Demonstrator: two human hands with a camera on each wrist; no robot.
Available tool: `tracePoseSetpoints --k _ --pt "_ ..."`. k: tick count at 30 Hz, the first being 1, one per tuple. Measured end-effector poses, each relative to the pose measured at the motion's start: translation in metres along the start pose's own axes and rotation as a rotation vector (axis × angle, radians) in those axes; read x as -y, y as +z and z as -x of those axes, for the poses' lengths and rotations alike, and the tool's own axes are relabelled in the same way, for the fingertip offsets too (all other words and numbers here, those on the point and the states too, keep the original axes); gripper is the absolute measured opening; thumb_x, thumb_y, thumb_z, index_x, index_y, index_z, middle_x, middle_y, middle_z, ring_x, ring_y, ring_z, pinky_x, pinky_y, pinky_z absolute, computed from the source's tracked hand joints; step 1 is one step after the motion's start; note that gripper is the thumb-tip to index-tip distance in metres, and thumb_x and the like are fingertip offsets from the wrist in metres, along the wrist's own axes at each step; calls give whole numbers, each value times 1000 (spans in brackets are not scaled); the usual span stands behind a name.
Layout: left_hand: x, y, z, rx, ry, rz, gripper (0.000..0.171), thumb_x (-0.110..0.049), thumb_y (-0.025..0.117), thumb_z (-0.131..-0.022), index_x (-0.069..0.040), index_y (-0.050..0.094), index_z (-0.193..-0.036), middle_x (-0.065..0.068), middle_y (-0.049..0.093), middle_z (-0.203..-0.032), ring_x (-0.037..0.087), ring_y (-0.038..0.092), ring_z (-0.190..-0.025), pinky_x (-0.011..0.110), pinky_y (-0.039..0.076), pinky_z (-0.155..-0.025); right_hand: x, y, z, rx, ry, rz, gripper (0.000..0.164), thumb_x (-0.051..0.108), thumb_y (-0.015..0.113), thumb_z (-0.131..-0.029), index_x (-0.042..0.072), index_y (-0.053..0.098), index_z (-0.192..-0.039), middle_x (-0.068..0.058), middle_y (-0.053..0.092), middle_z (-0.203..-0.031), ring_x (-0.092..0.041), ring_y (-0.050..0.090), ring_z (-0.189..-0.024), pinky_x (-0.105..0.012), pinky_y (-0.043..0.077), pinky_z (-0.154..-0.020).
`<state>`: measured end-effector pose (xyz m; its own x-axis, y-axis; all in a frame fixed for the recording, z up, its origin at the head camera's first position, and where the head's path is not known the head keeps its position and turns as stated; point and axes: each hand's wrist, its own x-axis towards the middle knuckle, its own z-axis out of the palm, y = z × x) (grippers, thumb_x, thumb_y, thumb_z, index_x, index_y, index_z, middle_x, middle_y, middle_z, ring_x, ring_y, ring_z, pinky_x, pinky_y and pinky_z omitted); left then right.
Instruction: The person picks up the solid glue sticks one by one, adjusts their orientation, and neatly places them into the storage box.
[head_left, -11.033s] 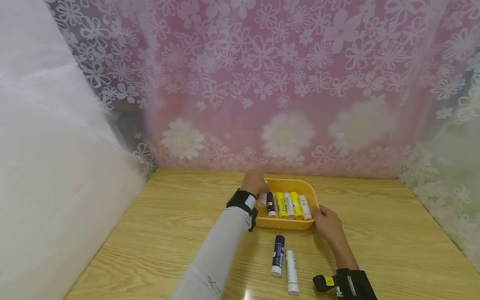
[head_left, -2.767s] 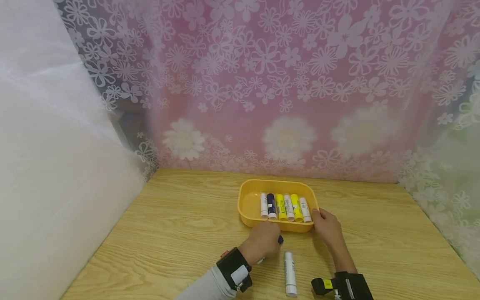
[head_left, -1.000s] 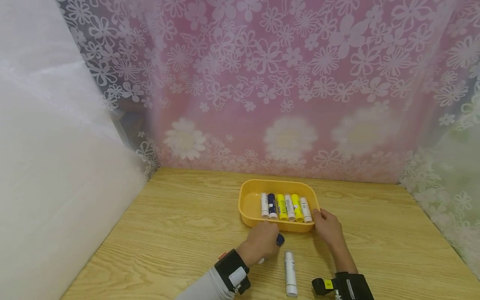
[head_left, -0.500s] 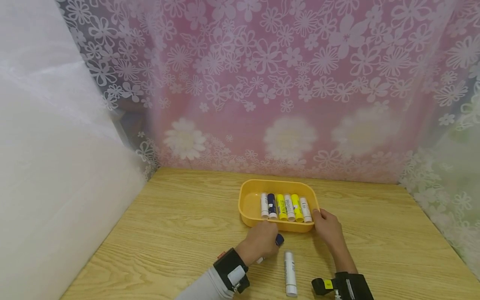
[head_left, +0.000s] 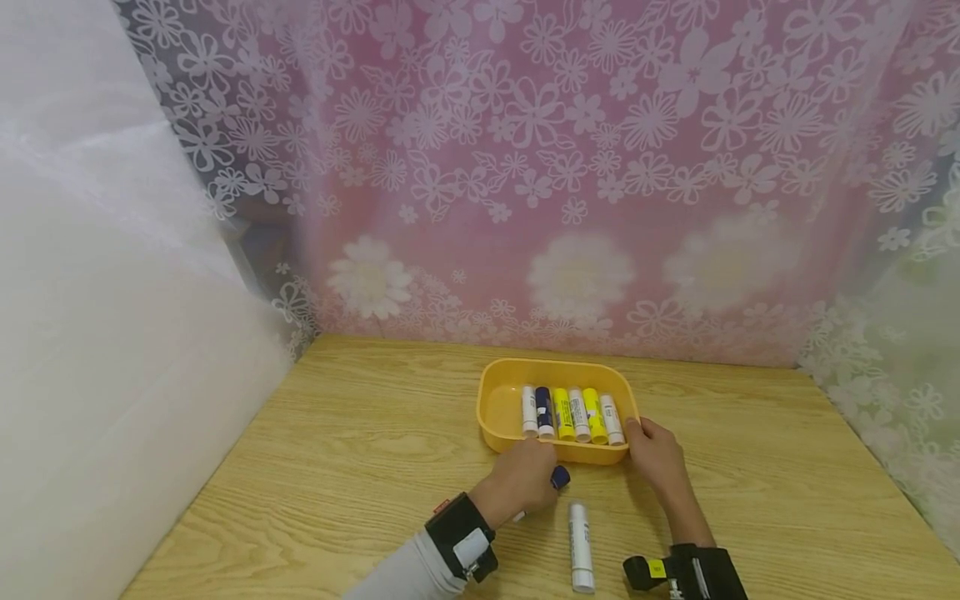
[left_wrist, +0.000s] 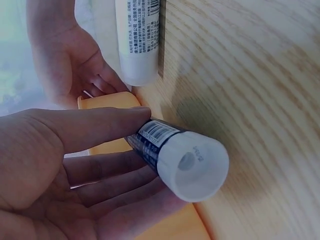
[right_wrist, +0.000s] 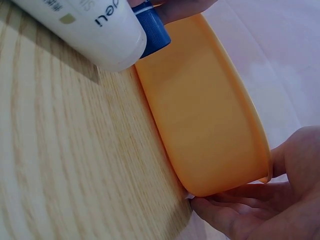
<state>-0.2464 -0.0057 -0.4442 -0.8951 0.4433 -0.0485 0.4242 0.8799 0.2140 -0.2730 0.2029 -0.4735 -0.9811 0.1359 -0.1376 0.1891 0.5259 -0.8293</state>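
Note:
My left hand [head_left: 525, 477] holds a navy glue stick [head_left: 560, 477] just in front of the tray. In the left wrist view the thumb lies on top of the navy glue stick [left_wrist: 159, 134] and the fingers are under it, its white end toward the camera. My right hand [head_left: 657, 450] grips the front right corner of the yellow tray [head_left: 498, 408], thumb at the rim and fingers beneath, as the right wrist view shows. Inside the tray, white, navy and yellow glue sticks [head_left: 562, 415] lie side by side, filling its right part.
A white glue stick [head_left: 581, 546] lies on the wooden table [head_left: 360, 467] between the two forearms, nearer the body than the tray. Behind the table hangs a pink flowered curtain [head_left: 465, 167], and a white sheet [head_left: 135, 375] runs along the left side.
Eleven seconds ago my left hand was in the tray with a white glue stick, which now lies leftmost there. The navy glue stick, then on the table, is now in that hand. The right hand stays put.

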Motion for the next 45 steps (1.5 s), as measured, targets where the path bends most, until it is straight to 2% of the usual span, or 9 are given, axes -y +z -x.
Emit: tracePoseSetpoints --k 4,7,13,20,27,33,45 --pt "0 -2 -2 -12 11 -32 31 -24 78 -78 -4 66 -99 1 49 -76 11 45 -65 19 38 -50 0 0 0 -1 1 1 63 44 27 -101 -2 38 -143 -28 40 -142 -45 35 -131 -59 33 -103" --pt "0 -4 -2 -6 6 -17 36 -26 77 -79 -3 63 -102 1 50 -76 10 46 -62 19 39 -49 0 0 0 1 4 3 63 44 27 -101 -2 38 -143 -27 40 -142 -45 34 -131 -60 33 -103" --pt "-2 -14 -1 23 8 58 25 -24 76 -81 -5 67 -94 0 52 -66 8 49 -51 18 40 -43 -1 0 -1 6 7 2 64 45 26 -101 -2 37 -143 -27 39 -143 -45 33 -132 -60 32 -104" --pt "-8 -26 -1 6 42 63 18 -22 77 -79 -8 70 -88 -3 53 -65 8 50 -53 16 41 -45 -1 -1 -3 14 13 14 67 47 24 -101 -3 34 -144 -28 38 -143 -46 31 -133 -60 30 -104" --pt "-11 -33 -3 -11 74 69 14 -19 76 -79 -9 66 -79 -3 52 -62 7 48 -49 16 40 -42 -1 -1 -2 3 12 21 67 47 24 -101 -4 37 -143 -29 40 -141 -45 35 -131 -59 33 -103" --pt "-12 -44 -8 -32 83 43 16 -24 74 -82 -10 66 -79 -3 51 -61 8 48 -51 17 39 -44 -1 -1 -3 2 13 21 67 46 24 -101 -4 36 -143 -28 41 -141 -44 36 -130 -59 33 -102" --pt "-5 -72 -23 -67 86 43 18 -25 77 -80 -9 68 -84 -5 55 -66 8 50 -56 16 42 -46 -5 1 -3 -24 -6 8 62 44 28 -101 -1 43 -140 -27 47 -137 -41 43 -125 -57 38 -98"
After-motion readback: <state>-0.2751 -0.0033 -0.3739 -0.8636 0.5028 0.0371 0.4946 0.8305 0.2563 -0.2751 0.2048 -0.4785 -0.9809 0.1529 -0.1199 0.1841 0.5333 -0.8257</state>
